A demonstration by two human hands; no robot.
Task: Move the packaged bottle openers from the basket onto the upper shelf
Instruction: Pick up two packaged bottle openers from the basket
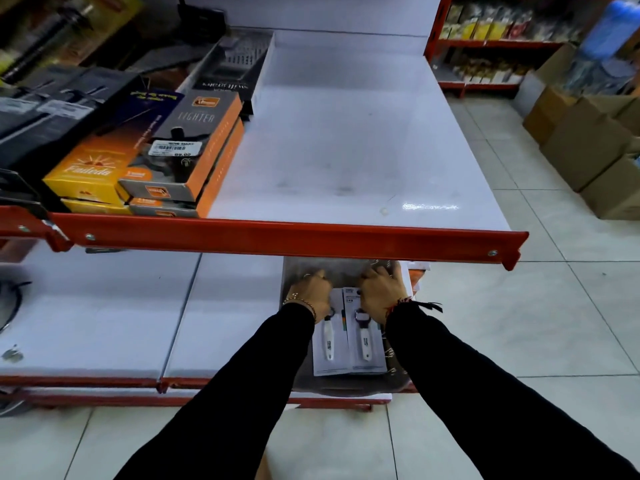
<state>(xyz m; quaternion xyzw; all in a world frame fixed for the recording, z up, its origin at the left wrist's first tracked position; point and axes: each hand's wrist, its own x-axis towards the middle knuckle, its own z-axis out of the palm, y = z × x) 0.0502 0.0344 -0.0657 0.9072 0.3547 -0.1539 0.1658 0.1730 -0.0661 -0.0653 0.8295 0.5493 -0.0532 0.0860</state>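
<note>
Left hand (310, 292): down in the grey basket (301, 344), fingers curled on the left bottle opener pack (327, 341).
Right hand (381, 294): clasping the top of the right bottle opener pack (365, 337).
Packs: side by side in the basket on the lower shelf (138, 323).
Upper shelf (346, 140): boxed lighters (187, 154) at left.

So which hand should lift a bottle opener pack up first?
Probably the right hand: it lies on top of the right pack, nearer the bare part of the upper shelf. The left hand sits at the left pack's edge.
</note>
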